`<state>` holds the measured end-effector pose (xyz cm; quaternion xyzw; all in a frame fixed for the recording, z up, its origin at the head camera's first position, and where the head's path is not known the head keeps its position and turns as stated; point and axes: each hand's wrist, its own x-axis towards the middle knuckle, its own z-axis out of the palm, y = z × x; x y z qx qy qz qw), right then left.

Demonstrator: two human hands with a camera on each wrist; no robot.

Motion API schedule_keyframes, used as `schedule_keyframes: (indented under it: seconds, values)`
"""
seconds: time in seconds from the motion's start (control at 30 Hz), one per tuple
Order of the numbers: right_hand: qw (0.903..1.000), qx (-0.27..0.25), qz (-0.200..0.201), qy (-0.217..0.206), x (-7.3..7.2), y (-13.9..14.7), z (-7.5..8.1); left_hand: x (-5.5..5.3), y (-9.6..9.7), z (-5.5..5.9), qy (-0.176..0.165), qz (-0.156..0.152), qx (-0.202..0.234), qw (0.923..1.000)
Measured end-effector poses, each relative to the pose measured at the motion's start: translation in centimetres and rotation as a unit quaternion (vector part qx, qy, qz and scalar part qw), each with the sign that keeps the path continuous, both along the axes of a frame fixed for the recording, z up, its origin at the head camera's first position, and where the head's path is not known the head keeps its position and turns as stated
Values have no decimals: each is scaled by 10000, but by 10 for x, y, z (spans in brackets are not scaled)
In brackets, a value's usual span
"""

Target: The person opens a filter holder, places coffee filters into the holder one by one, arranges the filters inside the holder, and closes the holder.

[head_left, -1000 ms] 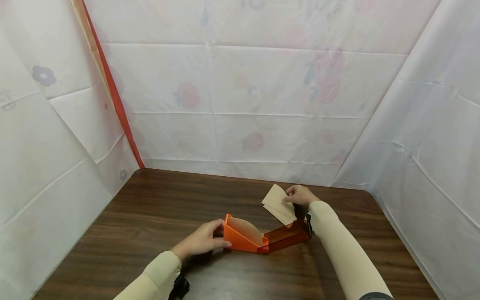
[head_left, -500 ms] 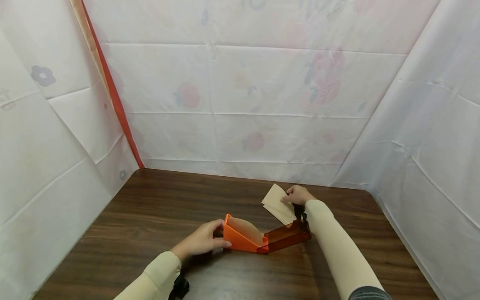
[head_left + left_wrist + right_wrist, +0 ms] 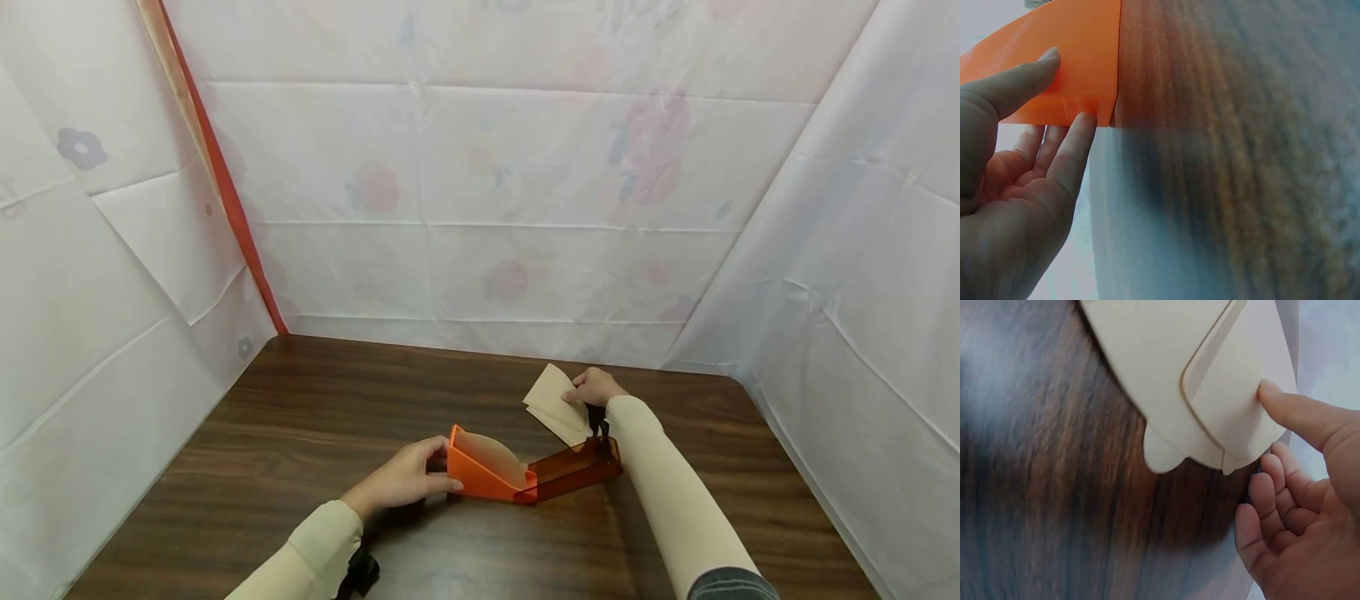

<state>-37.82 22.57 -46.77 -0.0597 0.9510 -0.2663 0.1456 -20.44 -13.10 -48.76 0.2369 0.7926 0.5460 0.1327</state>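
Note:
An orange holder (image 3: 480, 475) stands on the table with tan coffee filters (image 3: 491, 454) inside it. Its see-through brown lid (image 3: 573, 468) is swung open to the right. My left hand (image 3: 408, 475) grips the holder's left end, thumb on the near side and fingers round the back, as the left wrist view (image 3: 1029, 156) also shows. Behind the lid lies a small stack of flat coffee filters (image 3: 555, 400), the top one askew. My right hand (image 3: 596, 388) pinches the right edge of the top filter (image 3: 1241, 406), thumb above and fingertips at the edge below.
The dark wood table (image 3: 337, 400) is walled in by white patterned sheets (image 3: 465, 200) at the back and both sides. A red strip (image 3: 225, 183) runs down the back left corner. The open lid stands close to my right wrist.
My right wrist and forearm have shifted slightly left, while the fingers stay at the filter's edge. The left hand and the holder have not moved.

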Motion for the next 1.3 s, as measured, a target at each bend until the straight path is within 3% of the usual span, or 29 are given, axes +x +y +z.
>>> schedule_keyframes:
  seconds: [0.47, 1.3]
  values:
    - [9987, -259, -249, -371, -3, -2, 3, -2, 1, -2, -6, -22, 49, 10000]
    - [9990, -304, -314, -57, -4, 1, -5, -2, 1, -2, 54, -76, 70, 9999]
